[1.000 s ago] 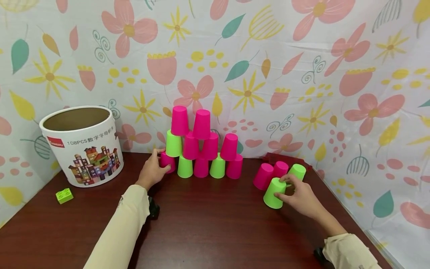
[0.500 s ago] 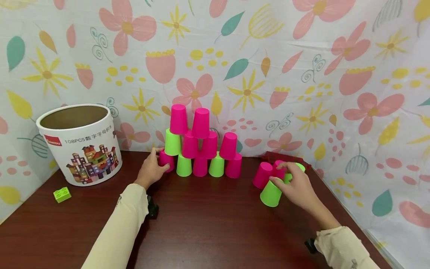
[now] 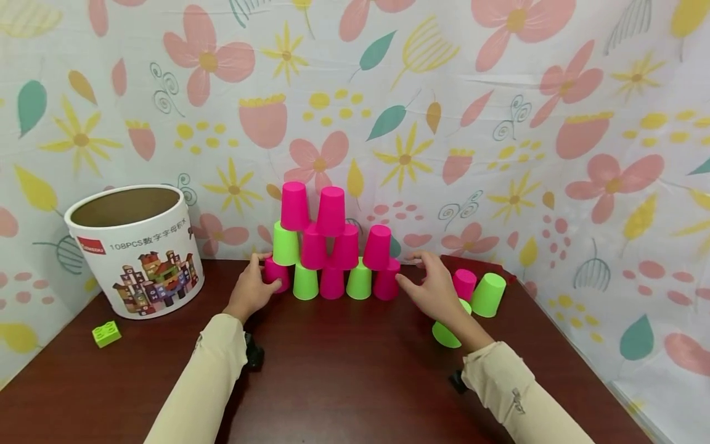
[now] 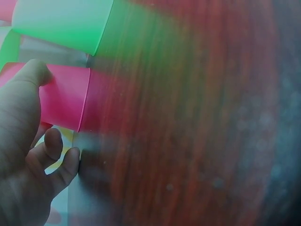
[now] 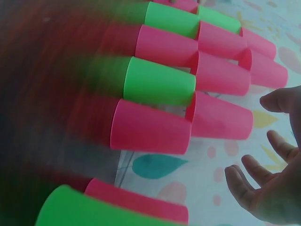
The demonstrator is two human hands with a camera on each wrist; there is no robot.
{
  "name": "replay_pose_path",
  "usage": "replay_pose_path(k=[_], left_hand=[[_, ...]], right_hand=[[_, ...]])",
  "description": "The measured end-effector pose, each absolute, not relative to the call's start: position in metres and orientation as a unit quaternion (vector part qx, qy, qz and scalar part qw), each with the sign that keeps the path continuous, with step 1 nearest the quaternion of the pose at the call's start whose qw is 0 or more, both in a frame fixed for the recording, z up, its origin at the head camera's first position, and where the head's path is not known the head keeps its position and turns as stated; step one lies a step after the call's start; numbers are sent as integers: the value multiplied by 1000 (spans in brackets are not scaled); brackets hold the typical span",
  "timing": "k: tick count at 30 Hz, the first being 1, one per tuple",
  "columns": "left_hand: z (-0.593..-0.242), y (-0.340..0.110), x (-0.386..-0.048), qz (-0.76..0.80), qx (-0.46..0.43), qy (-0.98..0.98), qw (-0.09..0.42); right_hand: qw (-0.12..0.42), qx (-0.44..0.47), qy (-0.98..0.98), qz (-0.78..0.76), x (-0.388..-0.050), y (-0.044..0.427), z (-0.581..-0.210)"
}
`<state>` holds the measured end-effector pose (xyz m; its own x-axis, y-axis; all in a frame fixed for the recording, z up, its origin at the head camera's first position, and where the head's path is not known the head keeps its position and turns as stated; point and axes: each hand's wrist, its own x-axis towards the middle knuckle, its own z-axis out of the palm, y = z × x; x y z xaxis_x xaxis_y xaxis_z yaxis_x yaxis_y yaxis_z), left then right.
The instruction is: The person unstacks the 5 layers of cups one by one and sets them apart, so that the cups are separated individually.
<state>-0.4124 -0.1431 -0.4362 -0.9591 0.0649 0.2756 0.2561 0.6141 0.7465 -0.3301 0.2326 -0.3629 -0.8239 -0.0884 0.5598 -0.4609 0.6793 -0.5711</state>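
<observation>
Pink and green cups stand upside down in a stepped wall of three tiers in the head view, with two pink cups, such as the upper pink cup (image 3: 331,211), on top. My left hand (image 3: 251,290) holds the leftmost bottom pink cup (image 3: 276,274), its thumb on the near side, as the left wrist view shows. My right hand (image 3: 435,287) hovers by the right end of the wall, fingers spread and nothing between them. Nearest to it are the bottom right pink cup (image 3: 386,280) and the pink cup above (image 5: 221,117).
Loose cups stand at the right: a pink cup (image 3: 465,283), a green cup (image 3: 488,295) and another green cup (image 3: 445,335) partly behind my right wrist. A white bucket (image 3: 138,259) and a lime toy brick (image 3: 106,333) are at the left. A patterned cloth (image 3: 410,92) hangs behind.
My right hand has left the green cup at the right and moved left to the wall's right end. That cup stays behind. My left hand keeps its place.
</observation>
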Motion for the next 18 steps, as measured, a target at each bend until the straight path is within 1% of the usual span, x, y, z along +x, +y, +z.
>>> replay_pose_path(k=[10, 14, 18], left_hand=[[-437, -144, -413, -421, -88, -896, 110], [-438, -145, -414, -424, -90, -894, 111], [-438, -144, -415, -431, -89, -892, 108]], right_hand=[[236, 131, -877, 397, -372, 214, -355], [219, 137, -887, 382, -383, 208, -354], [220, 142, -892, 369, -390, 207, -355]])
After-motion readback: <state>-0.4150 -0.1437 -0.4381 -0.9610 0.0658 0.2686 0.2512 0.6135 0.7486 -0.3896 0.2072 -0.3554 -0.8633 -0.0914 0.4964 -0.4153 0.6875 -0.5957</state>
